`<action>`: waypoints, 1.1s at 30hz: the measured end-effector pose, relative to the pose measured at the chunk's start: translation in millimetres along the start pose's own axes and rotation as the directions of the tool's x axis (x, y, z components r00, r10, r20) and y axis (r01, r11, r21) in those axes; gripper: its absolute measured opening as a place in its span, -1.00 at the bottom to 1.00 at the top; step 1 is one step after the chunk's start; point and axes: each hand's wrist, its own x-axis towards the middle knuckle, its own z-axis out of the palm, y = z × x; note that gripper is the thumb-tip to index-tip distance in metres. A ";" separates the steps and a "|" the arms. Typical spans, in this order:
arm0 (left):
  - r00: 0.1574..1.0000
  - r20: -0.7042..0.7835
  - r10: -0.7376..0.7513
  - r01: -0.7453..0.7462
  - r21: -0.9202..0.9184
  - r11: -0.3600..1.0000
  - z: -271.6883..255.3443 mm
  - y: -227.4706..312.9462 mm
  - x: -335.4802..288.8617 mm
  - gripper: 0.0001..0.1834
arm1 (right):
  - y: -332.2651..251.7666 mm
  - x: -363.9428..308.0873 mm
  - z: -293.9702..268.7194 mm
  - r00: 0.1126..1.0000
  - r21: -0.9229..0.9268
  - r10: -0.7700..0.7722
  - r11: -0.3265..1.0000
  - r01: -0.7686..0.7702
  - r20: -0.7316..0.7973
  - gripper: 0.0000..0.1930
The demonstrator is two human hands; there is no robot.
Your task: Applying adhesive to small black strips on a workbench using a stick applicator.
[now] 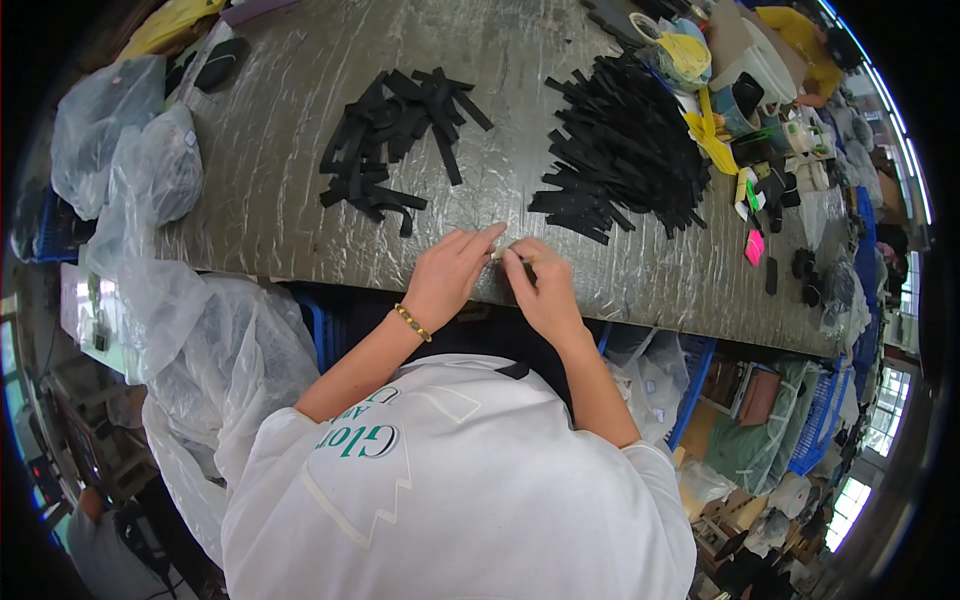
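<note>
The hands (pixel 450 270) sit close together over the table (pixel 260 150), two heaps of black strips (pixel 635 150) beyond.

Dark grey-brown counter (pixel 270 200): glossy, streaked, wrinkled, plastic-looking surface. Loose pile of flat black strips (pixel 405 104) beyond the left hand (pixel 447 272): matt, cloth-like. Dense pile of flat black strips (pixel 630 150) beyond the right hand (pixel 543 285): likewise matt, fabric-like. Large translucent whitish bag (pixel 230 345) left of both hands: thin crinkled plastic, soft sheen. White short-sleeved shirt (pixel 500 480), nearer than the hands: matt cloth, softly creased.
</note>
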 end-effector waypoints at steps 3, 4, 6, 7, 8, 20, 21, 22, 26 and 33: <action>1.000 0.013 -0.011 0.011 0.016 1.000 0.0 1.6 -0.3 -0.47 | 9.8 0.3 -8.7 0.997 -0.057 -0.074 0.996 0.073 -0.008 -0.88; 1.000 0.018 -0.019 0.018 0.015 1.000 -1.4 2.7 0.2 -0.49 | 12.1 0.6 -10.8 0.997 -0.059 -0.076 0.995 0.075 -0.011 -0.88; 1.000 0.021 -0.020 0.020 0.013 1.000 -2.0 3.5 0.1 -0.51 | 16.0 1.7 -14.3 0.989 -0.229 -0.136 0.962 0.147 0.060 -0.79; 0.999 0.029 -0.044 0.044 -0.013 0.999 -1.2 3.0 -1.1 -0.53 | 17.2 2.1 -15.5 0.989 -0.231 -0.140 0.961 0.149 0.056 -0.79; 0.997 0.037 -0.065 0.067 -0.040 0.997 -1.8 3.4 -0.1 -0.56 | 18.1 3.3 -16.9 0.989 -0.229 -0.112 0.964 0.133 0.100 -0.77; 0.987 -0.143 -0.079 0.071 -0.055 0.996 -54.5 -5.1 -0.2 -0.80 | 12.2 7.6 -10.0 0.992 -0.105 -0.117 0.987 0.120 0.038 -0.69; 0.973 -0.193 -0.128 0.116 -0.072 0.991 -58.4 -7.2 -3.1 -0.81 | 20.4 5.0 -7.0 0.984 -0.171 -0.154 0.971 0.167 0.091 -0.70; 0.964 -0.208 -0.165 0.147 -0.102 0.984 -61.7 -8.6 -5.0 -0.82 | 28.4 2.4 -5.3 0.995 -0.115 -0.090 0.989 0.095 0.051 -0.77; 0.941 -0.239 -0.240 0.197 -0.189 0.962 -70.8 -5.9 -13.7 -0.82 | 37.4 26.5 -15.5 0.945 -0.511 -0.188 0.859 0.027 -0.266 -0.82; 0.910 -0.332 -0.247 0.194 -0.185 0.963 -67.0 1.2 -12.7 -0.81 | 15.8 89.3 56.7 0.959 -0.341 -0.196 0.932 0.118 -0.204 -0.78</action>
